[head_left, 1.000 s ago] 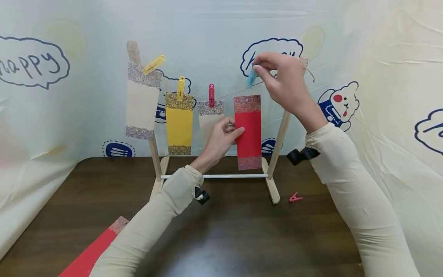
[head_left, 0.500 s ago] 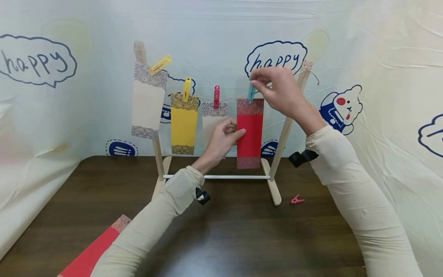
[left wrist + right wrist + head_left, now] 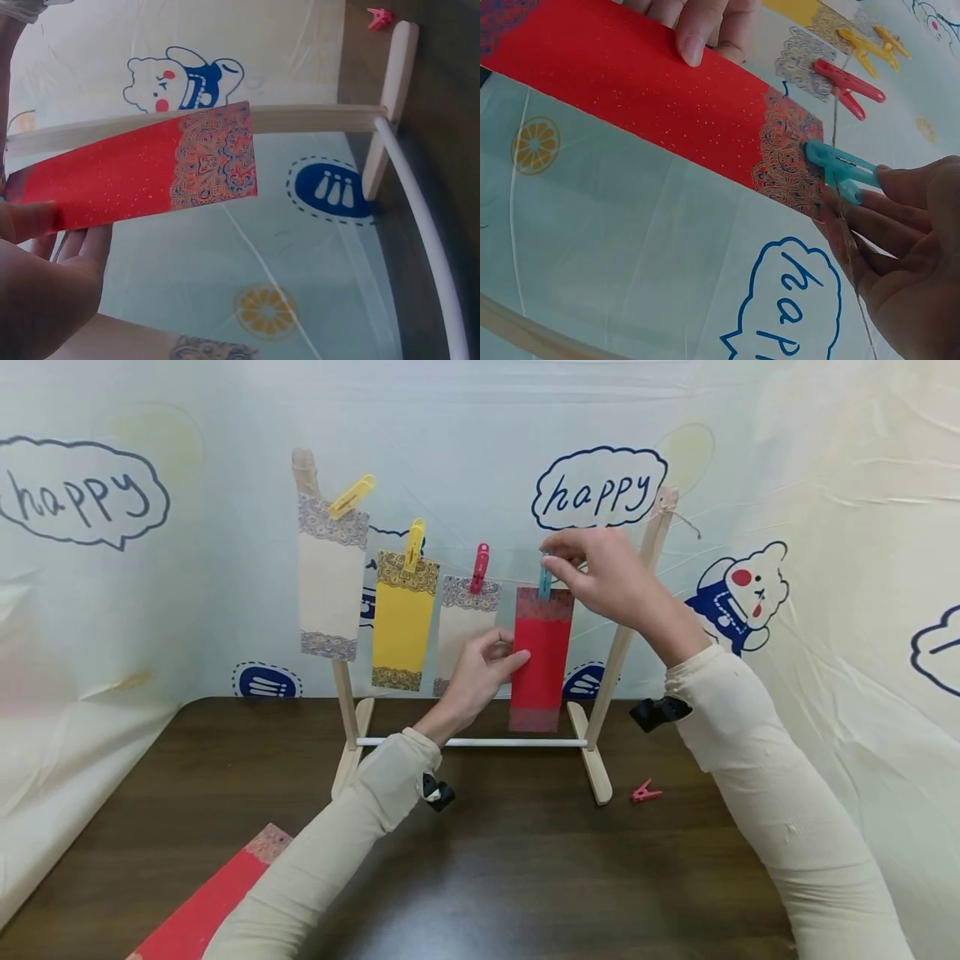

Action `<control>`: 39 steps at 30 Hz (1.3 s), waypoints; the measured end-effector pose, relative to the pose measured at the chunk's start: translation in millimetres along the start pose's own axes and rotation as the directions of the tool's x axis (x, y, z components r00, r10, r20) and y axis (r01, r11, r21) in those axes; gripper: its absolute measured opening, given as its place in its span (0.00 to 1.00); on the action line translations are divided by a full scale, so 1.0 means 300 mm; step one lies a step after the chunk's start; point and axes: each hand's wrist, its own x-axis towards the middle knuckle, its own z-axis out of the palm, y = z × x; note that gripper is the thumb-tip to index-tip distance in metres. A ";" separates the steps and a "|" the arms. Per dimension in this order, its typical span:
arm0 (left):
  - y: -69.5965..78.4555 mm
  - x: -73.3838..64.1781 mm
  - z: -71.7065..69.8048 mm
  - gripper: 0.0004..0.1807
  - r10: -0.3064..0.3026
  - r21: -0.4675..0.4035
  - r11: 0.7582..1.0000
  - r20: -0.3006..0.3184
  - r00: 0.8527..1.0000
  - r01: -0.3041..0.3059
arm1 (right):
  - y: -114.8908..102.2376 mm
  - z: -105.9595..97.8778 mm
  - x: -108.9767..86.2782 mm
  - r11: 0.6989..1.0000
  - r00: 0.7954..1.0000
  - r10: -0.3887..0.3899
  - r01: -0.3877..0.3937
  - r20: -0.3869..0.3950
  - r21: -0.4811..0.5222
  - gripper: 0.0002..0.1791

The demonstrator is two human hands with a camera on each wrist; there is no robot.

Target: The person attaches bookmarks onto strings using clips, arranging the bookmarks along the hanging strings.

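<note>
My left hand (image 3: pixel 480 675) pinches the left edge of a red paper card (image 3: pixel 538 660) with patterned bands at both ends, thumb in front and fingers behind. At the card's top edge, my right hand (image 3: pixel 611 572) pinches a blue clothespin (image 3: pixel 844 166). In the right wrist view the clothespin's tip lies over the patterned band, beside the string (image 3: pixel 835 120). Left of it hang a white card (image 3: pixel 468 610) under a red clothespin (image 3: pixel 480 568), a yellow card (image 3: pixel 405 627) under a yellow clothespin (image 3: pixel 414 545), and a larger-looking white card (image 3: pixel 330 585) under another yellow clothespin (image 3: pixel 352 497).
The string runs between two wooden posts of a stand (image 3: pixel 618 652), joined low down by a white rod (image 3: pixel 517 743). A pink clothespin (image 3: pixel 646 791) lies on the dark table (image 3: pixel 570 877) at right. Another red card (image 3: pixel 202 902) lies partly under the left forearm.
My right hand has come down with the blue clothespin, from above the string to the red card's top edge. The card now sits slightly lower, and the left hand still holds it.
</note>
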 end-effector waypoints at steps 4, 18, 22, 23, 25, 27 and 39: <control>-0.026 -0.017 -0.013 0.13 -0.035 0.060 0.998 0.036 0.999 0.032 | 0.005 0.017 -0.033 1.000 0.999 0.005 -0.005 -0.036 -0.012 0.22; -0.092 -0.182 -0.117 0.20 -0.054 0.307 0.952 0.112 0.992 0.017 | 0.012 0.107 -0.263 0.985 0.934 -0.175 0.168 -0.313 -0.049 0.21; -0.083 -0.228 -0.142 0.19 -0.073 0.312 0.949 0.107 0.992 0.036 | 0.034 0.127 -0.320 0.987 0.931 -0.158 0.158 -0.328 -0.027 0.21; -0.079 -0.240 -0.150 0.18 -0.076 0.317 0.948 0.103 0.992 0.040 | 0.039 0.133 -0.336 0.988 0.931 -0.148 0.150 -0.333 -0.020 0.21; -0.066 -0.265 -0.163 0.17 -0.089 0.345 0.937 0.085 0.992 0.054 | 0.047 0.147 -0.369 0.992 0.931 -0.120 0.125 -0.344 -0.006 0.21; -0.056 -0.288 -0.177 0.15 -0.092 0.383 0.922 0.072 0.993 0.058 | 0.059 0.162 -0.404 0.995 0.928 -0.092 0.101 -0.360 0.006 0.20; -0.008 -0.388 -0.249 0.10 -0.069 0.499 0.864 -0.011 0.998 0.066 | 0.097 0.221 -0.546 1.000 0.935 0.027 -0.023 -0.355 0.016 0.17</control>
